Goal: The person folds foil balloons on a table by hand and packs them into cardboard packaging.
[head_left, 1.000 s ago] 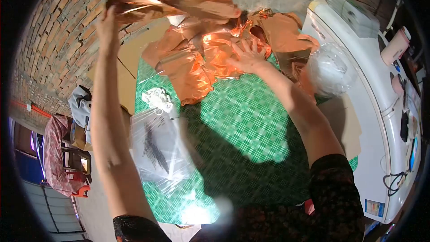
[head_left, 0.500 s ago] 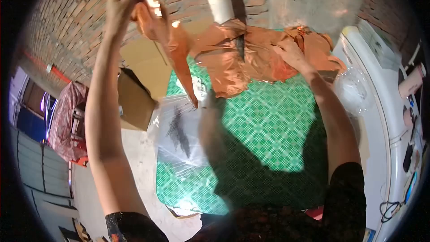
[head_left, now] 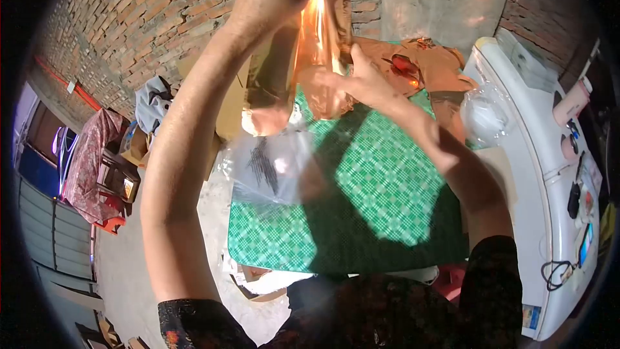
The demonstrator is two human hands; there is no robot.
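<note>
My left hand [head_left: 274,0] is raised at the top, its fingers closed on the upper end of a shiny copper-coloured foil piece [head_left: 320,32]. The foil hangs down in long folds and glints brightly. Beside its right edge is my right hand [head_left: 365,84], with the thumb up and the fingers stretched out against the lower foil; whether it grips any is unclear. More copper-coloured foil [head_left: 426,64] lies crumpled at the far right of the table. Below the hanging piece, a clear plastic bag [head_left: 271,165] with a dark patch rests on the cloth.
A green checked cloth [head_left: 387,174] covers the table. On the right stands a white appliance [head_left: 536,129] with a clear plastic bundle [head_left: 484,116] beside it. A brick wall [head_left: 161,26] rises behind. Left are a patterned red cover [head_left: 93,155] and grey cloth [head_left: 153,103].
My left hand has swung right, bringing the hanging foil over the table's far middle. My right hand has left the foil on the table and moved left to the hanging piece.
</note>
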